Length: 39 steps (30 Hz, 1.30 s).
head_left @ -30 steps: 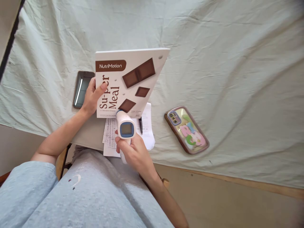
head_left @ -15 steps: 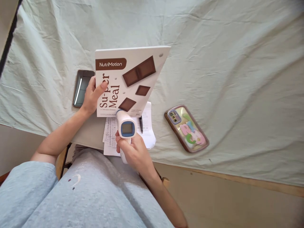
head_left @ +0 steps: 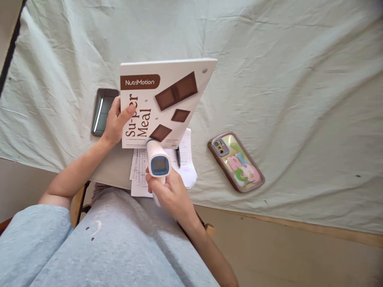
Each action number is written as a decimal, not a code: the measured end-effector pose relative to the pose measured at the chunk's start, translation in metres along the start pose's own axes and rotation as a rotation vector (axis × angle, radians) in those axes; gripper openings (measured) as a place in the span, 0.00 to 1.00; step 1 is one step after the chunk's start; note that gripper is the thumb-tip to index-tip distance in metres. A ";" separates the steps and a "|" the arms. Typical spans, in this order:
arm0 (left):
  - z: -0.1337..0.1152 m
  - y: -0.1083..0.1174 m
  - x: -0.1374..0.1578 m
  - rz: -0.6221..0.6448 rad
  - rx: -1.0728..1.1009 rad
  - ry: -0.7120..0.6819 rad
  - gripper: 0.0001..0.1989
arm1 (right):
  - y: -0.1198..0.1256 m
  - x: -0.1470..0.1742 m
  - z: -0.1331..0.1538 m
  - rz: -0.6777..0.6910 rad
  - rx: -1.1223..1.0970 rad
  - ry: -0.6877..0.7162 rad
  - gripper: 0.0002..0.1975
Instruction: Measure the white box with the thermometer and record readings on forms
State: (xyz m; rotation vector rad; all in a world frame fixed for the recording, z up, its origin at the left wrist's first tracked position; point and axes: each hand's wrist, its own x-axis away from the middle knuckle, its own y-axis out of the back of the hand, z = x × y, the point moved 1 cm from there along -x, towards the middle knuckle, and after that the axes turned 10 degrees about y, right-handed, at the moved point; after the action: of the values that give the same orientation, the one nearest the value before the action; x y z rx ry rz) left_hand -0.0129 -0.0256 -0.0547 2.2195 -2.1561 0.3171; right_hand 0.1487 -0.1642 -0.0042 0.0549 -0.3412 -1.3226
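Left hand (head_left: 115, 122) grips NutriMotion box (head_left: 166, 113) by its left edge, tilted over worktop (head_left: 269, 87). Right hand (head_left: 173, 195), nearer the wearer, grips infrared thermometer (head_left: 156, 153), barrel aimed forward at box's lower edge; contact unclear.

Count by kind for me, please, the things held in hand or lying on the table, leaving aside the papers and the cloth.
Box: 1
Thermometer: 1
Phones: 2
Pen: 1
Total: 5
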 end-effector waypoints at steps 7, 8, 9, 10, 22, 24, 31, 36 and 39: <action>-0.002 0.002 0.002 0.086 0.080 -0.053 0.29 | 0.059 -0.001 -0.018 -0.505 0.358 0.029 0.11; -0.002 0.003 0.001 0.087 0.074 -0.062 0.29 | 0.068 -0.007 -0.020 -0.561 0.490 -0.001 0.13; -0.001 0.004 0.001 0.087 0.066 -0.071 0.29 | 0.076 -0.015 -0.022 -0.587 0.608 -0.030 0.13; -0.001 0.004 0.000 0.087 0.060 -0.079 0.29 | 0.081 -0.024 -0.024 -0.575 0.701 -0.056 0.13; 0.000 0.009 0.001 0.118 0.020 -0.154 0.27 | 0.074 -0.068 -0.060 -0.497 0.875 -0.035 0.27; -0.004 0.009 -0.002 0.129 0.022 -0.202 0.27 | 0.072 -0.058 -0.060 -0.532 0.888 0.075 0.27; -0.025 0.017 -0.034 0.052 -0.123 -0.555 0.29 | 0.051 -0.029 -0.048 -0.374 0.860 0.306 0.10; -0.027 0.028 -0.065 0.118 -0.330 -0.600 0.37 | 0.039 -0.037 -0.054 -0.261 0.907 0.251 0.15; -0.028 0.034 -0.077 0.201 -0.426 -0.589 0.41 | 0.043 -0.037 -0.055 -0.221 0.922 0.189 0.15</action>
State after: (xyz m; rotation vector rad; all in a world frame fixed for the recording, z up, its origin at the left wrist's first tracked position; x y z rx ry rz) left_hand -0.0514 0.0531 -0.0439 2.0119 -2.3972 -0.8192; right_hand 0.1961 -0.1262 -0.0543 1.0059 -0.7741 -1.2647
